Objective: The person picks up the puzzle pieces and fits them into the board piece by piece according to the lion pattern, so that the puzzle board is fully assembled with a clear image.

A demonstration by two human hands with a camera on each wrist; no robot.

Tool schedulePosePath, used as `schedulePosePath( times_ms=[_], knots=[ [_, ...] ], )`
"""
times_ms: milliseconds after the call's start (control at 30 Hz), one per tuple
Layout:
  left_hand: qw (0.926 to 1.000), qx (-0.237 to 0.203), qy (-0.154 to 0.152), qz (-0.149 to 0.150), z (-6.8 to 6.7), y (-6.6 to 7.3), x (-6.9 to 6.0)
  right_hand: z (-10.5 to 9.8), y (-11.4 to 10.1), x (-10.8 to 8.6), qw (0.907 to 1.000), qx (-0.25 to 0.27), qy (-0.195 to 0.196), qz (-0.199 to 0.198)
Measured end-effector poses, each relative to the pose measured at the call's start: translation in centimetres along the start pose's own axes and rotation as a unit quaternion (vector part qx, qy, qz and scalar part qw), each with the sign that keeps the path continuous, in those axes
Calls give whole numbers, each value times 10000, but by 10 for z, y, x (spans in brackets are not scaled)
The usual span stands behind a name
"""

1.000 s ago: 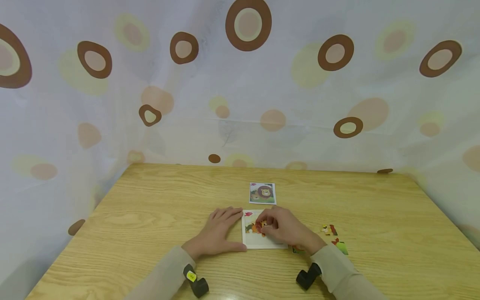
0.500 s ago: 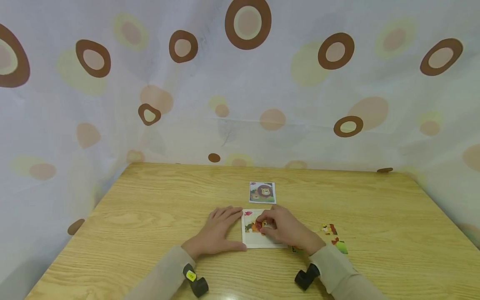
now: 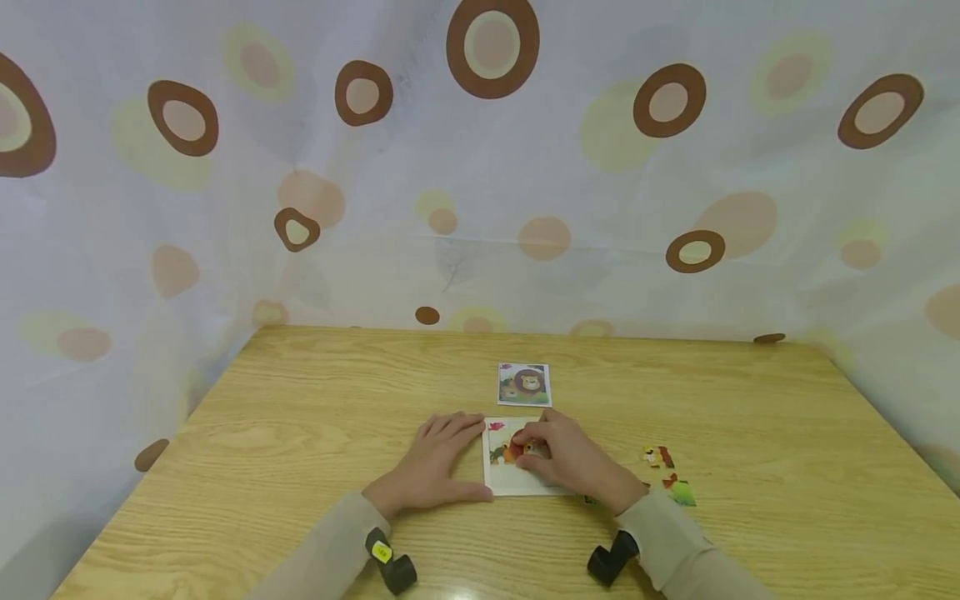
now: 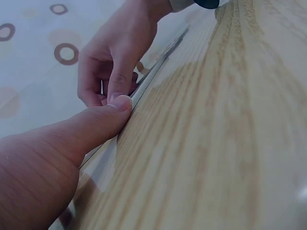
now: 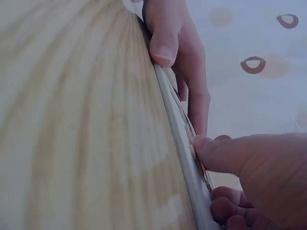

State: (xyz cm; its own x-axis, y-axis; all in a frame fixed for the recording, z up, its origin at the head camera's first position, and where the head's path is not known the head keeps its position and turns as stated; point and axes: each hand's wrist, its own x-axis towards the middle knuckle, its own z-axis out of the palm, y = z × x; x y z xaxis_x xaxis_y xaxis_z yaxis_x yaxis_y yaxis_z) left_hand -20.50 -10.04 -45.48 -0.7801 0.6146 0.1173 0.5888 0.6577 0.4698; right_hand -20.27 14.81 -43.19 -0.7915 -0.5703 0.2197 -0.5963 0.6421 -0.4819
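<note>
- Tray, square, shallow, white-bordered, for a picture puzzle (image 3: 517,482): flat on the table between the two hands, just nearer than the card, its lower part bare.
- Piece, red-orange (image 3: 517,449): over the tray's middle; whether it is seated we cannot tell.
- Right hand (image 3: 573,457): fingers curled, thumb and fingertips pinching that piece.
- Left hand (image 3: 433,467): fingers extended, gripping nothing; thumb and fingertips touch the tray's left edge.
- Step, as we judge it: fitting this piece against the coloured part already laid; the next move calls for aligning its edges and pressing it down while the left hand steadies the tray.
- Card, small, square, printed with a brown-maned lion (image 3: 524,384): beyond the tray, apparently our pattern.
- Loose pieces: one yellow and red-brown (image 3: 657,457), one green and red (image 3: 681,492), right of the tray; more colour peeps out, partly hidden, beside the right wrist.
- Table, pale wood-grained (image 3: 300,400); curtain behind, white with brown rings (image 3: 480,283).
- Obstruction: the right hand covers the tray's right side from our head view.
</note>
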Motion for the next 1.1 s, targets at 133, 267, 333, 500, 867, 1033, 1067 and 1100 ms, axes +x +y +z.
schedulePosePath(
  times_ms=[133, 267, 333, 500, 867, 1033, 1067, 1100],
  knots=[
    [10000, 2, -23, -10, 0, -1, 0, -4, 5, 2, 9995, 283, -108, -12],
    [10000, -4, -21, -30, 1, -1, 0, -13, 13, 2, 9969, 757, -205, -29],
    [10000, 5, -19, -28, 1, -1, 0, -19, 17, 0, 9954, 916, -266, 9],
    [10000, -5, -28, -16, 1, -1, 0, -37, 24, -7, 9928, 1119, -409, 150],
    [10000, 36, 8, -1, 0, -1, 0, -78, 54, -24, 9901, 1141, -813, 114],
    [10000, 16, -2, 8, 0, -1, 0, -97, 68, -35, 9826, 1533, -1042, -102],
    [10000, 16, -1, 12, -1, -1, 0, -100, 70, -38, 9811, 1590, -1095, -112],
    [10000, 21, -3, 14, -1, -1, 0, -103, 73, -40, 9795, 1642, -1160, -116]
  ],
)
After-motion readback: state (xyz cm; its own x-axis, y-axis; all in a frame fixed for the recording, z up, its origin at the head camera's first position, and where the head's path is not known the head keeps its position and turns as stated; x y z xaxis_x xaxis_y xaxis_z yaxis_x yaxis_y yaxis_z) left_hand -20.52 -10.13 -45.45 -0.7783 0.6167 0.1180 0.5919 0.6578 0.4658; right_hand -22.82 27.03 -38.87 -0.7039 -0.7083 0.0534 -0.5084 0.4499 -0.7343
